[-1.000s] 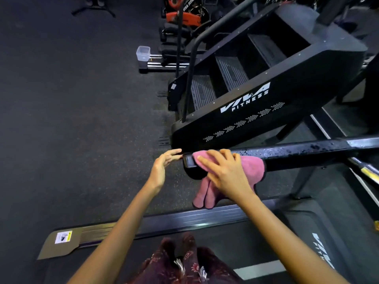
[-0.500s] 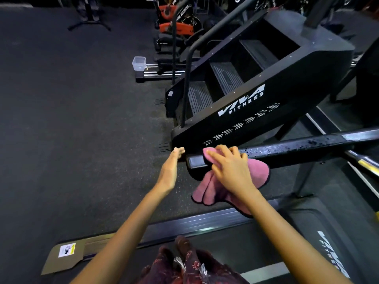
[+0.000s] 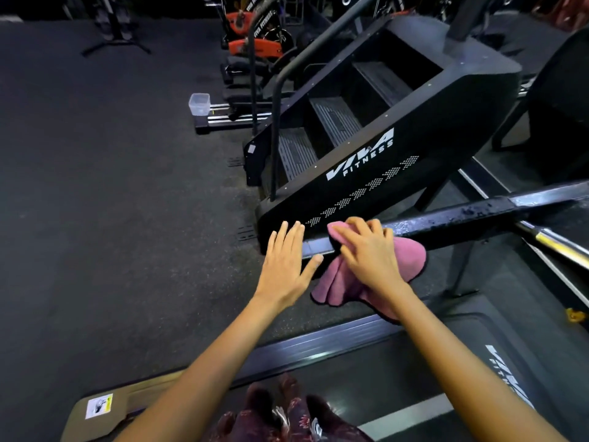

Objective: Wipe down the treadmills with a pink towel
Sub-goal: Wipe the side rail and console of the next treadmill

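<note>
Head view, looking down over a treadmill's handrail (image 3: 462,218) — a black bar running from the right edge in toward the middle, its top beaded with droplets. The right hand (image 3: 369,253) lies on the towel (image 3: 408,260), pressing it onto the rail near the free end; its fingers (image 3: 342,232) are spread a little and bent over the pink cloth, holding it against the bar. The towel drapes over the rail, loose folds hanging below the hand on the near side, a rounded flap showing to the right of the wrist. The left hand (image 3: 283,260) is flat and open, fingers straight and close together, thumb out to the side — it sits at the very tip of the rail, just beside the towel, holding nothing. Whether the palm actually touches the rail end I can't tell.

Below, the treadmill deck (image 3: 430,362) with a white logo at the right and a grey side strip (image 3: 318,346) running along it; a tan end cap (image 3: 95,409) with a sticker sits at lower left. Patterned dark-red clothing (image 3: 287,419) shows at the bottom edge. Beyond the rail stands a black stair climber (image 3: 382,138) marked VIVA FITNESS, and farther back a clear plastic tub (image 3: 199,103) rests on the end of a machine's rail, on dark rubber floor (image 3: 111,202).
</note>
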The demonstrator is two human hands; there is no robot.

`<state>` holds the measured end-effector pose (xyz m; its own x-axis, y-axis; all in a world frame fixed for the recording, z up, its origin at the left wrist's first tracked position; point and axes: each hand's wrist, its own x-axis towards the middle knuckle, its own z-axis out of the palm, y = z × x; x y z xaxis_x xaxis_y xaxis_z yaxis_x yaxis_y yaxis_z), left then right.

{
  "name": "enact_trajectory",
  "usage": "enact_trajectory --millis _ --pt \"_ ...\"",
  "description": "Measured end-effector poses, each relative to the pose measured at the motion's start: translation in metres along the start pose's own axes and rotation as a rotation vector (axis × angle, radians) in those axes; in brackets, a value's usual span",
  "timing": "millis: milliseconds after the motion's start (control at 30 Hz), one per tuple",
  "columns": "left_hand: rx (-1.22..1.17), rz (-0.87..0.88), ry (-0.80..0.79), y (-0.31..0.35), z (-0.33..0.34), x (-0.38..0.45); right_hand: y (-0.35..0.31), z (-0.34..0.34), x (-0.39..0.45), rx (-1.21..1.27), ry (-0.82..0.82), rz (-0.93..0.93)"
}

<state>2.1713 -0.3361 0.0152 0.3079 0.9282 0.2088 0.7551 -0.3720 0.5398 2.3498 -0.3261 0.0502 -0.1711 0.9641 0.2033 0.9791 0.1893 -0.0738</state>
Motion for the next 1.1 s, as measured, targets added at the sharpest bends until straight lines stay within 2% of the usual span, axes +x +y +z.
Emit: enact_trajectory --millis 67,267,367,467,567,700,800,933,1100 --pt "0.111 0.025 -0.002 -0.001 0.004 -0.009 -0.009 0.0 0.012 -0.004 -0.043 0.082" --pt "0.269 0.035 -0.037 -0.002 0.011 -0.023 0.0 0.008 -0.018 0.026 0.012 -0.037" --pt "0.301 0.003 -0.041 0.003 0.011 -0.022 0.011 0.005 -0.02 -0.043 0.004 0.057" --pt "0.334 -0.026 -0.038 0.006 0.012 -0.02 -0.006 0.006 -0.002 -0.012 -0.012 0.19" --pt "0.396 -0.041 -0.058 0.005 0.014 -0.02 -0.023 0.011 -0.004 -0.022 -0.002 0.087" --pt "0.435 -0.033 -0.089 0.004 0.013 -0.021 0.004 0.011 -0.026 -0.03 0.085 -0.111" --pt "0.463 -0.054 -0.133 0.005 0.011 -0.02 0.026 0.008 -0.023 -0.063 0.11 -0.028" --pt "0.484 -0.051 -0.166 0.011 0.006 -0.018 0.008 0.01 0.006 -0.099 0.117 0.13" --pt "0.584 -0.037 -0.174 0.023 -0.007 -0.004 -0.001 0.013 -0.011 -0.074 0.143 -0.047"
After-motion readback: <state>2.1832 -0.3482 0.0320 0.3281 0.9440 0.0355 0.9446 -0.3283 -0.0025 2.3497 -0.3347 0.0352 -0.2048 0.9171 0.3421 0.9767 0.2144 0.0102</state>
